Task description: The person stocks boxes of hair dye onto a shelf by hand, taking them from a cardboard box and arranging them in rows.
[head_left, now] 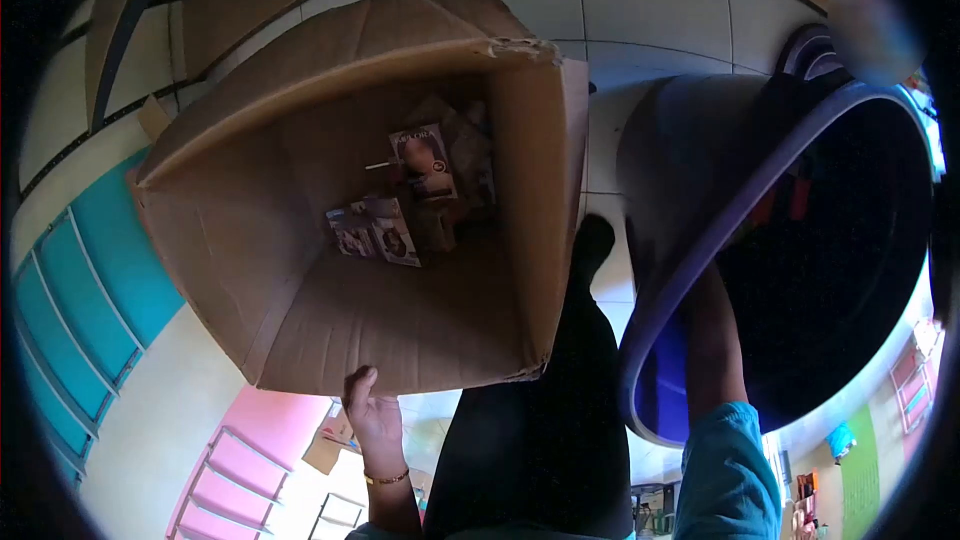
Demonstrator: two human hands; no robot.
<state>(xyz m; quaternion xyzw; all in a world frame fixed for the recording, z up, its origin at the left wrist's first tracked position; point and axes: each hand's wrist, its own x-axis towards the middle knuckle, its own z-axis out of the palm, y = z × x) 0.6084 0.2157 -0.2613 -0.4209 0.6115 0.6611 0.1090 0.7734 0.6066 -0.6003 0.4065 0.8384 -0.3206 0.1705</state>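
Strong fisheye bending: floor-tile lines bow, corners fall to black. Open brown cardboard box (pixel 225 265) softly lit, shadowed deep inside. Interior of large round purple-rimmed tub (pixel 663 392) nearly black. Glare washes out patches below; pale round smear (pixel 877 25) blurs upper right.
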